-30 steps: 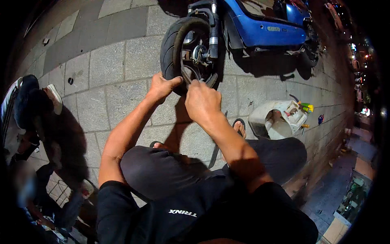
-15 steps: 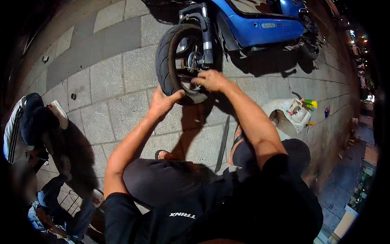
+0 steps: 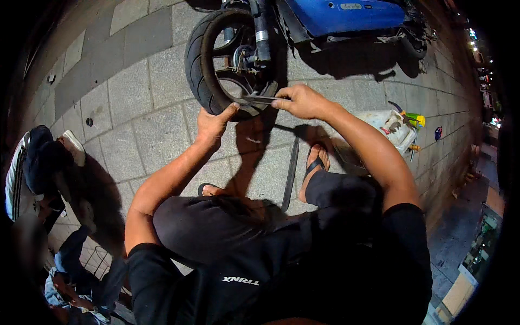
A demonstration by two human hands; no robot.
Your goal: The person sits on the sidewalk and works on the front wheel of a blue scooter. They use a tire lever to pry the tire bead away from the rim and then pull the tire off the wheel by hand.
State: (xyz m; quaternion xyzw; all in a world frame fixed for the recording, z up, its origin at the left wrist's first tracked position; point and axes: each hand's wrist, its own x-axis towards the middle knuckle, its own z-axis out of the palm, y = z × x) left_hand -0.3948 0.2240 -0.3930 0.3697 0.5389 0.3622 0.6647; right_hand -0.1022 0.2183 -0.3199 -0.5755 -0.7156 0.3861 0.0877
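The front wheel of a blue scooter (image 3: 349, 20) stands ahead of me, its black tyre (image 3: 197, 69) partly off the rim. My left hand (image 3: 212, 125) grips the tyre's lower edge, thumb across the near side and fingers hidden behind. In my right hand (image 3: 303, 102), closed round its end, is a thin metal tyre lever (image 3: 261, 99). The lever lies roughly level across the bottom of the wheel, its far tip at the tyre's edge near my left thumb.
A long dark flat strip (image 3: 291, 174) lies on the paving between my feet. To the right is a whitish tray (image 3: 402, 140) with small items and a yellow-green tool (image 3: 416, 119). People (image 3: 47, 162) are close by on the left.
My right hand has drawn back to the right from inside the wheel, and the lever now shows between it and the tyre. My left hand keeps its grip. The whole view has shifted.
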